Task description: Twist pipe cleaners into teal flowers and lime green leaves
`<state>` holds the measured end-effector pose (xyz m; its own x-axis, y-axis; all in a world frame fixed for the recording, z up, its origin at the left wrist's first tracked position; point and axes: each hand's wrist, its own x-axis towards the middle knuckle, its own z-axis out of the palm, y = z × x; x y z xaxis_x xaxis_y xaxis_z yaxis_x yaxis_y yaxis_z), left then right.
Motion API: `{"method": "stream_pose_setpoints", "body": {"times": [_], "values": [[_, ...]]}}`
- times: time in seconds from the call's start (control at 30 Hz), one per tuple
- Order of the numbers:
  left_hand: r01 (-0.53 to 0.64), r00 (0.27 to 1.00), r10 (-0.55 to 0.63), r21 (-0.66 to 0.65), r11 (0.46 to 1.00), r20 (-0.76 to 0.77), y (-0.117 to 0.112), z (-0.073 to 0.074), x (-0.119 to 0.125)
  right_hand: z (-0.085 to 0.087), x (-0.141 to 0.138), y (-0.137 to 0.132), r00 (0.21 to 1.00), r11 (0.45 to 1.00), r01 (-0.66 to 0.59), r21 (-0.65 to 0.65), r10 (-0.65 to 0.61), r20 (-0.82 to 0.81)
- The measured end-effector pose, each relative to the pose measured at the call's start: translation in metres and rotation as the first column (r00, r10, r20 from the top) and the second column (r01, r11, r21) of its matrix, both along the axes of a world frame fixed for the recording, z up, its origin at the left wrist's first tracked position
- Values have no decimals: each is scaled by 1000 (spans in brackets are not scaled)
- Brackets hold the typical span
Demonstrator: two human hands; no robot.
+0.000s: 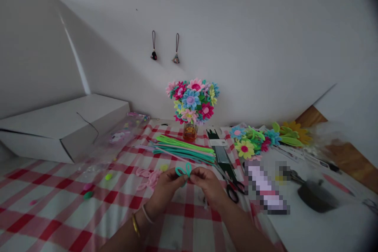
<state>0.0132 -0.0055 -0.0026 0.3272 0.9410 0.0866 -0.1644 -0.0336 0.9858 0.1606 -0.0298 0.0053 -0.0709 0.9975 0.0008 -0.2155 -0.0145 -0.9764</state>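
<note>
Between my two hands is a teal pipe cleaner (188,169), bent into a couple of loops that stick up. The fingers of my left hand (169,183) pinch it from the left. From the other side my right hand (206,184) pinches it near the base of the loops. Just left of my left hand lie pink looped pipe-cleaner pieces (147,178). A bundle of green, teal and pink pipe cleaners (184,149) lies beyond my hands. Black-handled scissors (232,193) rest beside my right hand.
A vase (190,131) of fuzzy flowers (191,100) stands at the back. Loose flowers (245,148) lie to the right, near a dark pan-shaped object (317,195). A white box (66,126) sits at left on the checked tablecloth (115,220). Small pom-poms (88,195) are scattered there.
</note>
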Motion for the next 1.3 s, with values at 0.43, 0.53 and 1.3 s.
{"method": "stream_pose_setpoints", "body": {"times": [0.43, 0.53, 1.3], "values": [[120, 987, -112, -64, 991, 118, 2, -1, -2, -2, 1, 1, 986, 995, 76, 57, -67, -150], [144, 980, -137, -41, 989, 143, 4, -4, -2, -3, 0, 2, 972, 995, 83, 60, -68, -227], [93, 988, -30, 440, 893, -149, -6, 12, -7, 1, -8, -3, 932, 993, 44, -111, -81, -353]]}}
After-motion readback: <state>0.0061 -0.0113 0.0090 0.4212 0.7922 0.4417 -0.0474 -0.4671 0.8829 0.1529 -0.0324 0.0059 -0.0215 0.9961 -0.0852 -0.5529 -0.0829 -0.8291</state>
